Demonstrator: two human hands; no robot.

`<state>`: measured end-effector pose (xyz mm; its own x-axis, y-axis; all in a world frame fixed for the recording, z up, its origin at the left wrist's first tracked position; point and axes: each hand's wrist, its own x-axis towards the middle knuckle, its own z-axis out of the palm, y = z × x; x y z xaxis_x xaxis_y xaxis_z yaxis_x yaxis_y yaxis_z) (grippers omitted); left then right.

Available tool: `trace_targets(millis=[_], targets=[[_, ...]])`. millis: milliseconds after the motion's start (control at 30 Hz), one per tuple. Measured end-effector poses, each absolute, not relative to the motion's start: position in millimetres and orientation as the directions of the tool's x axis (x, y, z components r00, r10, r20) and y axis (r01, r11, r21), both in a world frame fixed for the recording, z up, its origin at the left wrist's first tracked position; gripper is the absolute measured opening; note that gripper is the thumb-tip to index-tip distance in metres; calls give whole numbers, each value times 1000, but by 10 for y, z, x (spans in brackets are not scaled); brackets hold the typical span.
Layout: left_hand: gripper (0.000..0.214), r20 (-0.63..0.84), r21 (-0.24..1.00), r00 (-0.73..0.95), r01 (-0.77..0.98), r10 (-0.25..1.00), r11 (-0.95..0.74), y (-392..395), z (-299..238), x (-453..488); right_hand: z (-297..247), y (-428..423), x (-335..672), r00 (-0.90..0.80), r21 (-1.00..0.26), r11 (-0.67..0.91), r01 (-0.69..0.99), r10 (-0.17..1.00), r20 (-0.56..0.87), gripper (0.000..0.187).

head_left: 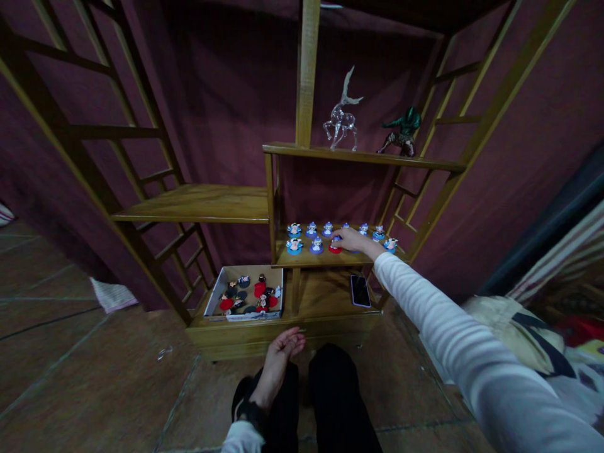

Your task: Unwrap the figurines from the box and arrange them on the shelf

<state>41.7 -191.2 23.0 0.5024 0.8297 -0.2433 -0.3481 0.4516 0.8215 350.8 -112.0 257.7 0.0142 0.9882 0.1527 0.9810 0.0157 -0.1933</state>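
Note:
My right hand [352, 240] reaches onto the low right shelf, its fingers closed on a small figurine with a red base [335, 245]. Around it stand two rows of small figurines on blue and purple bases, among them a purple-based figurine [316, 245] just to the left and a blue-based figurine [294, 246] at the row's left end. My left hand [283, 349] hangs in front of the cabinet above my knees, fingers curled together. A tiny thin thing shows at its fingertips, too small to name.
A shallow cardboard box [212, 301] holds several red and black figurines on the bottom board. A phone [360, 290] lies to its right. Above are a clear deer figurine [340, 119] and a dark green figure [402, 132]. Bags [514, 333] lie at right.

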Motion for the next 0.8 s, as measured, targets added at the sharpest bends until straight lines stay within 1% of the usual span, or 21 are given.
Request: trace_targets(millis=[67, 133, 200, 267, 367, 433, 467, 533, 600, 667, 700, 800], targets=[[44, -251, 819, 491, -351, 834, 453, -1917, 222, 425, 2591, -1143, 3496, -3, -191, 29, 981, 991, 134, 28], [43, -245, 818, 486, -360, 839, 448, -1931, 217, 429, 2607, -1168, 3495, -10, -179, 37, 983, 989, 145, 31], [43, -233, 817, 481, -375, 845, 438, -1947, 216, 427, 2627, -1202, 3506, -7, -166, 41, 985, 979, 202, 35], [41, -234, 810, 462, -394, 855, 434, -1955, 218, 416, 2651, -1267, 3513, -15, -171, 67, 983, 957, 289, 36], [37, -253, 788, 405, -441, 879, 430, -1941, 230, 382, 2669, -1487, 3445, -20, -259, 149, 954, 895, 445, 35], [33, -277, 770, 335, -484, 901, 416, -1907, 249, 344, 2617, -1716, 3307, 45, -373, 187, 909, 844, 534, 33], [30, -290, 763, 284, -508, 914, 400, -1878, 261, 320, 2557, -1842, 3207, 85, -452, 204, 869, 836, 542, 32], [27, -311, 762, 149, -551, 939, 340, -1786, 294, 261, 2352, -2075, 2959, 105, -615, 241, 751, 876, 471, 33], [26, -316, 773, -10, -583, 949, 251, -1641, 338, 188, 2045, -2239, 2677, 11, -724, 221, 653, 953, 302, 33], [26, -309, 770, -140, -618, 941, 160, -1447, 391, 100, 1686, -2303, 2397, -79, -782, 177, 597, 984, 162, 30], [26, -304, 765, -203, -634, 931, 111, -1338, 419, 51, 1509, -2295, 2268, -113, -807, 160, 568, 987, 116, 29], [29, -283, 760, -390, -648, 876, -43, -998, 492, -98, 1074, -2127, 1949, -161, -852, 107, 512, 987, 28, 26]])
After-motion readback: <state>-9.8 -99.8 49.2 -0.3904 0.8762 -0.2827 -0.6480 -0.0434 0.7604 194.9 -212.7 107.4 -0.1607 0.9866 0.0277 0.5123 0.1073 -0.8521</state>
